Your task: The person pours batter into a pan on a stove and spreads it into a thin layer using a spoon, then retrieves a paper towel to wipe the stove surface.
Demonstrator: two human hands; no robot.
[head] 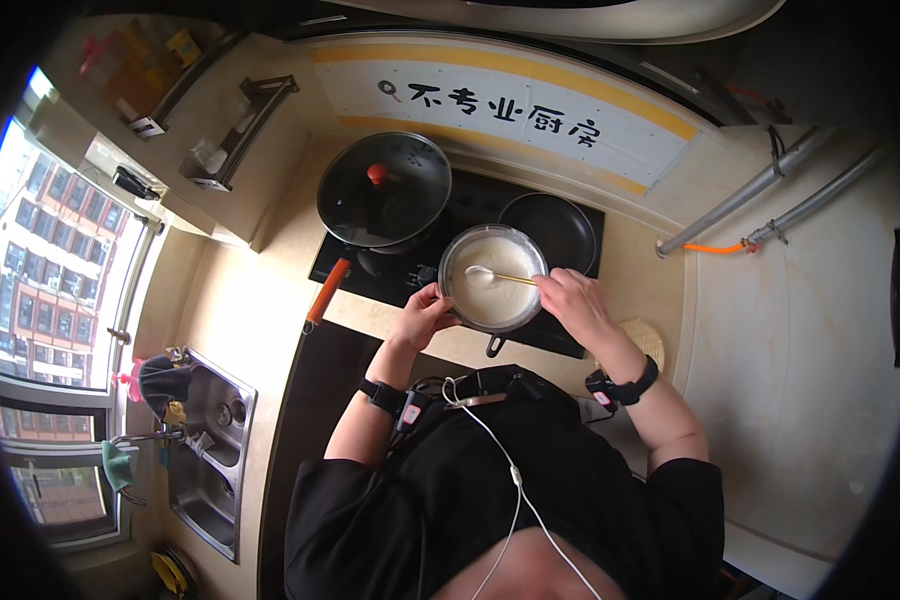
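Observation:
A round metal bowl point(450, 309) holds a thick off-white batter point(493, 306) and is held up over the front of the black cooktop point(379, 282). My left hand point(423, 319) grips its lower left rim, the thumb on the edge. In my right hand point(574, 301), at the bowl's right side, is the thin gold-coloured handle of a spoon point(517, 280). The spoon's head, coated with batter, lies at the batter's surface left of the bowl's middle. The bowl partly hides a black frying pan point(551, 221) behind it.
A large pan with a glass lid point(352, 195) stands at the back left, its orange handle point(328, 291) jutting over the counter. Right of the cooktop lies a round woven mat point(643, 341). A double steel sink point(217, 450) is at the left. Grey pipes point(742, 199) run along the right wall.

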